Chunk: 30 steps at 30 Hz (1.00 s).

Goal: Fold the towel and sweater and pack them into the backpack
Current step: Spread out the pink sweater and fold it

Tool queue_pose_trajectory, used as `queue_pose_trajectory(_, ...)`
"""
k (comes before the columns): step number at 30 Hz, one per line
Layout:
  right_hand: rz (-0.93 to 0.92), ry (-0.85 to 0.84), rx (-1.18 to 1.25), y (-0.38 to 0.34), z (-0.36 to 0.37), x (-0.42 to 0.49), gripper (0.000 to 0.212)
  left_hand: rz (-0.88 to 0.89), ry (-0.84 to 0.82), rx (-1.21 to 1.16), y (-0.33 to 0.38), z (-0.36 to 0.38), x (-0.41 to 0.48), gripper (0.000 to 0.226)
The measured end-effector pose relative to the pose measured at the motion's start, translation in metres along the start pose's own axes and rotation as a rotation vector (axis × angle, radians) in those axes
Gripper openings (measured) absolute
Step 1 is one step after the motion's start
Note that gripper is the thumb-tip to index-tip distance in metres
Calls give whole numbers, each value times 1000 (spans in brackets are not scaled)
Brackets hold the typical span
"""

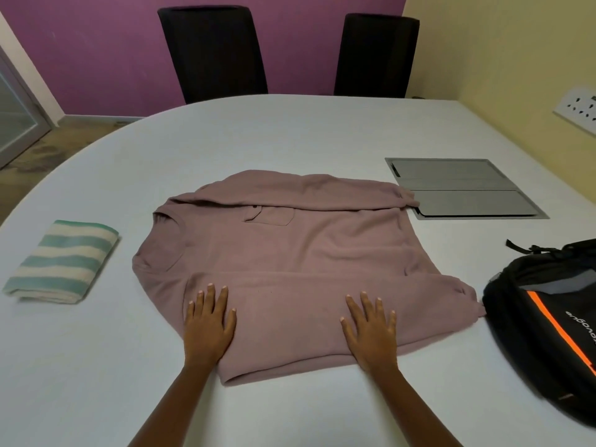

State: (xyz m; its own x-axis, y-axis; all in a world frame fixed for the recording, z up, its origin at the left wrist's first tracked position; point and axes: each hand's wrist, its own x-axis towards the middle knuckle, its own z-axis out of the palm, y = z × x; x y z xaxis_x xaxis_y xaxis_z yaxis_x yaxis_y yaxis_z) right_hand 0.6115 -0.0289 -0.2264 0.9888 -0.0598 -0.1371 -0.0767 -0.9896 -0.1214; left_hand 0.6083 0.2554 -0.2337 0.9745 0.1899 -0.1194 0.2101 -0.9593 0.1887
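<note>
Pressing flat, fingers spread, left hand point(208, 321) and right hand point(371, 327) smooth soft mauve sweater point(290, 246).

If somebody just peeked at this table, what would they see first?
First the big pinkish-mauve sweater spread in the middle of the white table, with the left hand and right hand pressing flat on its near folded part. Next, the green-and-cream striped towel, already folded, on the left, and the black backpack with an orange stripe at the right edge.
</note>
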Motion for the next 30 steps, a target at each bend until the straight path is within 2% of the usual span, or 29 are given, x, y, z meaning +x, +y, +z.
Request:
queue_pose_trajectory(3, 116, 118, 97, 29, 1, -6, 61, -85, 12, -37, -3, -3, -17, 57)
queue_pose_trajectory(6, 250, 280, 209, 51, -12, -12, 33, -181, 30, -103, -3, -5, -29, 58)
queue_pose_trajectory(9, 474, 326, 445, 67, -23, -12, 49, -276, 117, -200, 5, -18, -41, 50)
queue_pose_trajectory(11, 613, 313, 626, 70, -33, -12, 59, -413, 189, -290, 7, -23, -43, 51)
queue_pose_trajectory(15, 872, 311, 922, 74, -64, -1, 65, -616, 186, -531, 10, -40, -43, 56)
queue_pose_trajectory(19, 996, 245, 1098, 79, -84, 7, 69, -802, 66, -754, -4, -49, -35, 44)
queue_pose_trajectory(21, 996, 232, 1194, 83, -84, 11, 71, -856, -5, -848, -13, -50, -33, 38)
queue_pose_trajectory(24, 1069, 214, 1286, 89, -84, 15, 80, -871, -29, -1021, -22, -57, -28, 26)
queue_pose_trajectory(30, 1035, 319, 1265, 88, -100, 25, 80, -855, -1, -1520, -15, -90, 0, 30)
